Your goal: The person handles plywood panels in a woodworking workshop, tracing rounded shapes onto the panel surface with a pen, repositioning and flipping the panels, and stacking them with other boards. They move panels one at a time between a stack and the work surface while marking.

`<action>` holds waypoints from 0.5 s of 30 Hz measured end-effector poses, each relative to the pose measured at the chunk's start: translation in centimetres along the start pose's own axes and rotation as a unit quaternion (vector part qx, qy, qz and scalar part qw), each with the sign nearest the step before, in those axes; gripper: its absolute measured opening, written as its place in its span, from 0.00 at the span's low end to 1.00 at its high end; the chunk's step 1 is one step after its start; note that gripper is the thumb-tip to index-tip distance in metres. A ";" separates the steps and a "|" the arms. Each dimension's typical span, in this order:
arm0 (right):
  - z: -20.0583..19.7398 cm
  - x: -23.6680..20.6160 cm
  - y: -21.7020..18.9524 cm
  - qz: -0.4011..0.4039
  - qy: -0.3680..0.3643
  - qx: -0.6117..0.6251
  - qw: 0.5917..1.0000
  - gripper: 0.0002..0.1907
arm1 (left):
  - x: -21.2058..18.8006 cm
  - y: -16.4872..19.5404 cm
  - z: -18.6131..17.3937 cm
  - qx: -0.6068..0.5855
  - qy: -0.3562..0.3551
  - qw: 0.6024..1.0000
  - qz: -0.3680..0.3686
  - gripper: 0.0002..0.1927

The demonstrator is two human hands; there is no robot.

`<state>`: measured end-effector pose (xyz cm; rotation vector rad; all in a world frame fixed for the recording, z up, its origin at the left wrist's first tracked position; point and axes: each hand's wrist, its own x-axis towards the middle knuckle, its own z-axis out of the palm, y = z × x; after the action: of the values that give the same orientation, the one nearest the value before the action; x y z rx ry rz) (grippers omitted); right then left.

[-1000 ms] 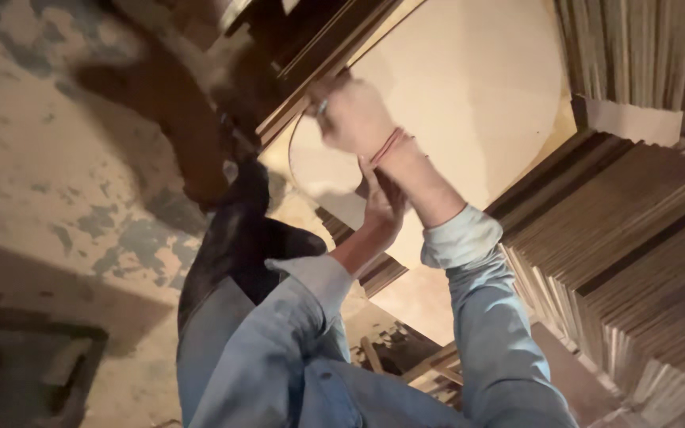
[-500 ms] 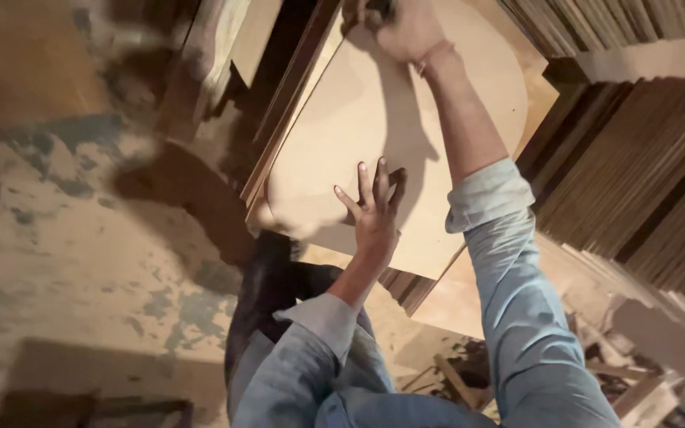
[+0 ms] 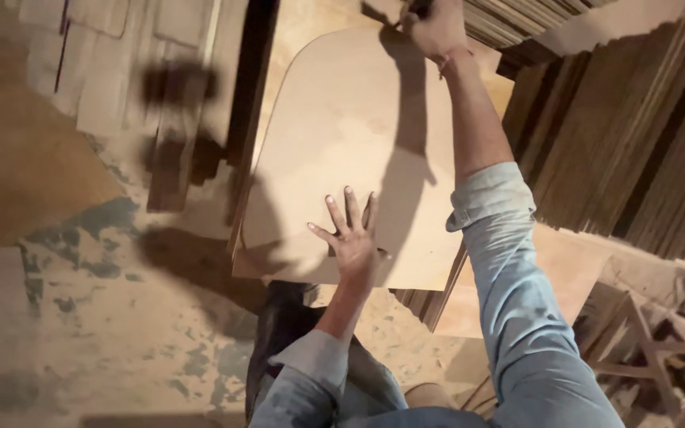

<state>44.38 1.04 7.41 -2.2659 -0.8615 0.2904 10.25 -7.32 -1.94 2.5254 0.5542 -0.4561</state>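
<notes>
Arched plywood panel (image 3: 342, 150) now standing more upright than half a second ago — rounded top swung up and away, straight bottom edge down near the knees. Whole curved outline visible, where a second ago only part of the sheet showed under the arms.

Left hand (image 3: 352, 238) laid flat on the panel face near its lower edge — fingers spread, palm pressing, no closed grip on anything. Moved since the earlier frames: was lower and partly curled against the sheet, now splayed wide as a brace.

Right hand (image 3: 436, 28) reached to the panel's top right corner, arm stretched almost straight. Fingers appear curled over the edge there, but blurred and cut by the frame border — whether the grip is clamped on the panel or on something small held against it: cannot tell.

Behind the panel: further tan boards (image 3: 295, 32) leaning against a dark upright. Right of the panel: dense stack of plywood sheets (image 3: 636, 143) stored on edge. Below right of the panel: wooden frame piece (image 3: 636, 349). Left of the panel: dusty floor (image 3: 81, 317) with worn patches.

Judgement: panel being tipped up and steadied, weight shared between the flat left palm and the raised right hand.
</notes>
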 end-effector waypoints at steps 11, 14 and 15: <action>-7.1 -10.7 11.4 0.215 0.193 0.138 0.947 0.02 | 0.5 1.5 -1.8 0.026 -0.105 0.994 -0.019 0.69; -8.5 -14.2 14.0 0.070 0.249 0.068 0.964 0.02 | 0.4 1.9 -2.0 0.045 -0.074 0.996 -0.011 0.71; -8.9 -15.5 14.5 0.099 0.255 0.105 0.956 0.02 | 0.3 2.1 -1.9 0.048 -0.053 0.997 -0.005 0.72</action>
<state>43.73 -21.68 3.72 -2.0827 -0.3178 -0.1132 11.90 -7.81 0.32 2.5716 0.5176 -0.6290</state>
